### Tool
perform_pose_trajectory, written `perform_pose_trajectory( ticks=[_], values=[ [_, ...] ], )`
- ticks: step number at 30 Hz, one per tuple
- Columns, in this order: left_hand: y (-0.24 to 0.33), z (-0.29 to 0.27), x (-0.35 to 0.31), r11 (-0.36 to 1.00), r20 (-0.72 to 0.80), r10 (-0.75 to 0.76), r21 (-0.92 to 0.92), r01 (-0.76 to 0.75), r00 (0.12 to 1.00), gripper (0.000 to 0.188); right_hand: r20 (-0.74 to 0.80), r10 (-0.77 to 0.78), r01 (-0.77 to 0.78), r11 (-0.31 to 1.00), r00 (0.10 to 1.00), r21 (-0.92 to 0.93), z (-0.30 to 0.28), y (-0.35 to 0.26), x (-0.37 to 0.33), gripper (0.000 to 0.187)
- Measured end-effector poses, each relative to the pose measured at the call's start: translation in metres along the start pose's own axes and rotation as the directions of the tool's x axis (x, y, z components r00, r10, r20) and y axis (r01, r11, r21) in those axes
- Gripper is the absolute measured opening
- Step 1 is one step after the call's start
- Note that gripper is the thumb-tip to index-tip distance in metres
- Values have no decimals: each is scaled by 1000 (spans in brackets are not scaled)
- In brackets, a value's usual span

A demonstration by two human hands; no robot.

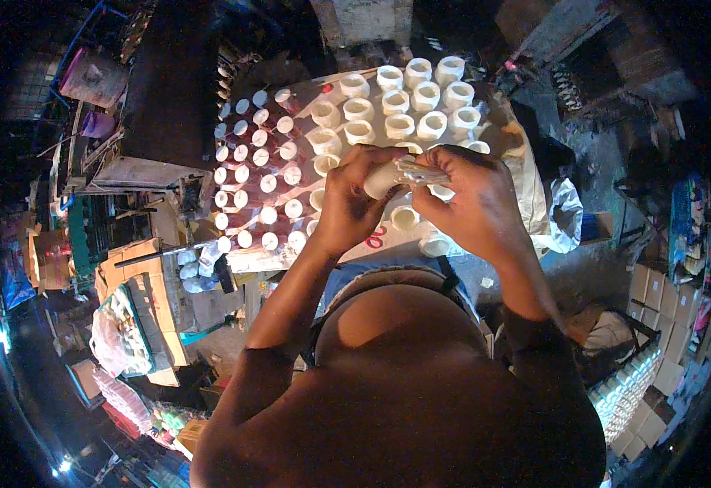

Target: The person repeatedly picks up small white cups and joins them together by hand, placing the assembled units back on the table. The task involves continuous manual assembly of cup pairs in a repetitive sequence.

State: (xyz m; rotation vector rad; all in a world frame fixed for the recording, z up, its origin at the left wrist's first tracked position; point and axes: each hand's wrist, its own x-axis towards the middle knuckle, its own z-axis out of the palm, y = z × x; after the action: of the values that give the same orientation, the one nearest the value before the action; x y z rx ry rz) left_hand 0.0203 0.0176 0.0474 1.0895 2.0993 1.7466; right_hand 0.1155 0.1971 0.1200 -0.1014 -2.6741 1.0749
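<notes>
White plastic cap (381, 180), crinkled foil (417, 172)

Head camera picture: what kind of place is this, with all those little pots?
Probably a small, crowded workshop or packing spot. Rows of white-capped bottles and open white jars cover the work board, cardboard boxes are stacked around, and both hands hold a white jar.

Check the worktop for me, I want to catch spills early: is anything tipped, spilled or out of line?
Nothing stands out. The white-capped reddish bottles and white round open jars stand upright in rows, with no visible spill. Both hands, left hand and right hand, hold one white jar.
</notes>
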Motion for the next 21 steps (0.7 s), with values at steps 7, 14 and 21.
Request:
perform_pose_trajectory(
  ticks=[7,14,21],
  values=[
    [4,-3,3,935,-5,93,343,-85,996,55,31,-67,71,986,997,-153,5,6,8,30],
    [5,-8,-1,921,34,26,389,-37,999,59,48,-102,109,982,994,-157,9,6,8,26],
    [7,-13,0,917,88,107,376,-133,990,73,78,-137,148,977,987,-155,15,8,10,27]
  ],
)
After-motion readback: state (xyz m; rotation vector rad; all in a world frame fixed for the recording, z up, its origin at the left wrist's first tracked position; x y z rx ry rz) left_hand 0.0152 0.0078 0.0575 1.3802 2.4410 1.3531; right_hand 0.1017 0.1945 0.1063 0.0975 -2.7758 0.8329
